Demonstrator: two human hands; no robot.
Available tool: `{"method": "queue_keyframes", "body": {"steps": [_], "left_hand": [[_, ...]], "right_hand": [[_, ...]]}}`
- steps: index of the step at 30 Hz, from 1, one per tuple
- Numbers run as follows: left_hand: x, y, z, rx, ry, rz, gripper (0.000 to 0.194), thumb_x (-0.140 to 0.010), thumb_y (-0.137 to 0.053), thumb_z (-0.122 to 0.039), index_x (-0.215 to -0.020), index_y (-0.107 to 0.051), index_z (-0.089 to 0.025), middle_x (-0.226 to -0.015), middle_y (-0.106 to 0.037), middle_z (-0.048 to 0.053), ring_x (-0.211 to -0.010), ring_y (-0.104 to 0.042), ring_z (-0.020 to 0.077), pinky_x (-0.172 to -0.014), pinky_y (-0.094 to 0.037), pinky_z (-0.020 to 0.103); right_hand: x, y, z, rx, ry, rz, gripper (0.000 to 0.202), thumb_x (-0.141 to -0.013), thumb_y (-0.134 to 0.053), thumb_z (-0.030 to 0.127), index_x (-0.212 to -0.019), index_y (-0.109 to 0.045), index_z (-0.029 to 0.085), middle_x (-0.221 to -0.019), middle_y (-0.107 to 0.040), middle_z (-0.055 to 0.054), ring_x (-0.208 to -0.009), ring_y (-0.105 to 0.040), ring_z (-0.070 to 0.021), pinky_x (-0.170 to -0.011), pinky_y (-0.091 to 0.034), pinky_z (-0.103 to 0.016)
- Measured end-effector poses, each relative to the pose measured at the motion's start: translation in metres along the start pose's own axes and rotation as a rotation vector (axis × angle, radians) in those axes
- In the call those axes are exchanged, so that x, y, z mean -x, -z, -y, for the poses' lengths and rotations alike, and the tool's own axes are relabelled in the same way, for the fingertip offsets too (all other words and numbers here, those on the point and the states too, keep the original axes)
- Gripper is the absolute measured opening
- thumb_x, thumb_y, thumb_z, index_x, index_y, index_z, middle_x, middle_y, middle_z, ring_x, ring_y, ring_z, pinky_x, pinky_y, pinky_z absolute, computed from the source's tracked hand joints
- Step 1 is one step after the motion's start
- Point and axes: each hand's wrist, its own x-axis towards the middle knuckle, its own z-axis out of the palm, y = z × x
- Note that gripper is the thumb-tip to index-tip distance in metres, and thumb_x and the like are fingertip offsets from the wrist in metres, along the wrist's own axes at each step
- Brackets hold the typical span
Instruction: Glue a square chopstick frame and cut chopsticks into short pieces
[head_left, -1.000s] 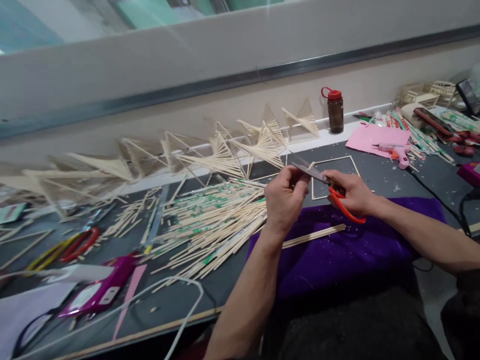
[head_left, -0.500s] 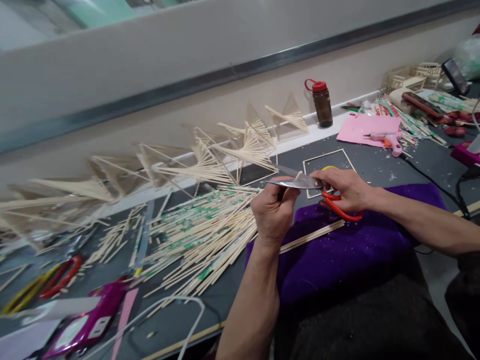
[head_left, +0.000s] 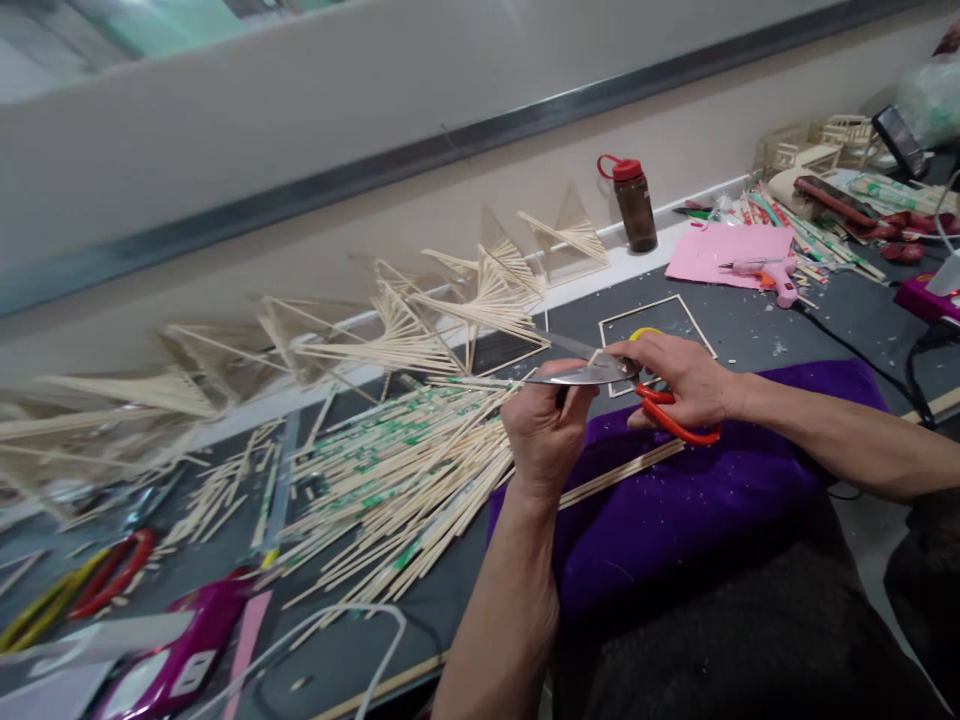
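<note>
My right hand (head_left: 679, 380) is closed round the handles of a pair of scissors (head_left: 581, 374), one red loop and one yellow. Its blades stand apart and point left, over the fingers of my left hand (head_left: 544, 430). That hand is pinched shut on a thin wooden stick (head_left: 598, 356), whose pale end shows between the blades. The rest of the stick is mostly hidden by the fingers. Below both hands, a few loose sticks (head_left: 622, 474) lie on a purple cloth (head_left: 645, 530) over my lap.
A large pile of sticks (head_left: 420, 480) lies left of my hands, with twisted stick models (head_left: 397, 335) behind. Ahead are a square stick frame (head_left: 694, 325), a pink glue gun (head_left: 772, 270) on pink paper and a brown bottle (head_left: 636, 210). Other scissors (head_left: 124, 575) lie far left.
The view has shifted slightly, so the bench things sit a little further left. Both hands keep nearly the same pose, with the scissor blades still apart around the stick end.
</note>
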Motion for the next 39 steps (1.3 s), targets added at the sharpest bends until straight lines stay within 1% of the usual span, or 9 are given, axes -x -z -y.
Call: {"method": "queue_keyframes", "body": {"steps": [7,13,17,19,23,25,28,36,39], "left_hand": [[0.000,-0.001,-0.003,-0.032,0.002,-0.018,0.026,-0.085,-0.055,-0.042,-0.084,-0.067,-0.018,-0.066,-0.067,0.000,-0.055,-0.058,0.0100,-0.056,-0.045,0.020],[-0.001,-0.002,-0.009,-0.100,-0.043,-0.064,0.020,-0.084,-0.056,-0.034,-0.081,-0.067,-0.018,-0.065,-0.067,-0.001,-0.054,-0.059,0.0092,-0.055,-0.044,0.019],[0.000,-0.001,-0.010,-0.115,-0.116,-0.079,0.013,-0.083,-0.059,-0.028,-0.081,-0.067,-0.018,-0.065,-0.068,-0.001,-0.053,-0.058,0.0080,-0.055,-0.043,0.018],[0.001,0.000,-0.009,-0.110,-0.128,-0.085,0.012,-0.083,-0.060,-0.027,-0.082,-0.067,-0.017,-0.067,-0.069,-0.001,-0.054,-0.059,0.0082,-0.056,-0.044,0.018],[0.002,-0.001,-0.007,-0.114,-0.079,-0.076,0.014,-0.084,-0.059,-0.029,-0.085,-0.068,-0.018,-0.074,-0.072,0.001,-0.060,-0.063,0.0103,-0.060,-0.047,0.019],[0.003,-0.003,-0.005,-0.111,-0.057,-0.072,0.016,-0.084,-0.058,-0.031,-0.086,-0.068,-0.018,-0.076,-0.072,0.001,-0.061,-0.064,0.0108,-0.061,-0.048,0.020],[0.003,-0.005,-0.003,-0.088,-0.066,-0.089,0.015,-0.083,-0.060,-0.031,-0.085,-0.068,-0.018,-0.074,-0.072,0.001,-0.061,-0.064,0.0108,-0.062,-0.048,0.020],[0.003,-0.008,0.000,-0.012,-0.046,-0.096,0.011,-0.080,-0.062,-0.026,-0.083,-0.068,-0.018,-0.067,-0.069,-0.001,-0.055,-0.060,0.0091,-0.055,-0.045,0.018],[0.001,-0.010,-0.002,0.037,0.017,-0.084,0.011,-0.077,-0.064,-0.027,-0.081,-0.068,-0.017,-0.064,-0.067,-0.002,-0.053,-0.057,0.0085,-0.054,-0.044,0.018]], "right_hand": [[-0.001,0.000,0.004,-0.087,0.001,0.022,0.071,-0.074,-0.067,0.054,-0.132,-0.038,0.026,-0.106,-0.055,-0.009,-0.094,-0.052,-0.0252,-0.084,-0.047,-0.047],[0.000,0.002,0.009,-0.120,-0.064,0.066,0.072,-0.074,-0.068,0.054,-0.132,-0.039,0.023,-0.110,-0.055,-0.010,-0.097,-0.053,-0.0253,-0.084,-0.048,-0.047],[-0.001,0.005,0.014,-0.121,-0.103,0.093,0.066,-0.076,-0.068,0.050,-0.130,-0.041,0.024,-0.110,-0.056,-0.010,-0.097,-0.053,-0.0252,-0.083,-0.048,-0.046],[-0.001,0.007,0.016,-0.129,-0.112,0.101,0.062,-0.077,-0.067,0.049,-0.128,-0.042,0.024,-0.110,-0.057,-0.010,-0.097,-0.054,-0.0249,-0.083,-0.048,-0.046],[-0.001,0.006,0.015,-0.122,-0.114,0.098,0.056,-0.078,-0.066,0.044,-0.125,-0.044,0.023,-0.110,-0.058,-0.010,-0.098,-0.053,-0.0256,-0.082,-0.048,-0.046],[0.000,0.004,0.014,-0.103,-0.114,0.087,0.051,-0.079,-0.065,0.036,-0.123,-0.044,0.022,-0.110,-0.058,-0.011,-0.098,-0.053,-0.0254,-0.083,-0.047,-0.045],[0.000,0.001,0.012,-0.077,-0.105,0.074,0.044,-0.079,-0.058,0.025,-0.121,-0.045,0.020,-0.109,-0.058,-0.010,-0.098,-0.053,-0.0243,-0.083,-0.046,-0.044],[-0.001,0.000,0.009,-0.016,-0.131,0.088,0.041,-0.078,-0.056,0.024,-0.117,-0.046,0.020,-0.099,-0.059,-0.008,-0.090,-0.053,-0.0222,-0.081,-0.045,-0.040],[-0.001,0.000,0.008,0.000,-0.149,0.094,0.040,-0.078,-0.055,0.025,-0.117,-0.047,0.020,-0.101,-0.059,-0.008,-0.092,-0.052,-0.0225,-0.083,-0.045,-0.040]]}}
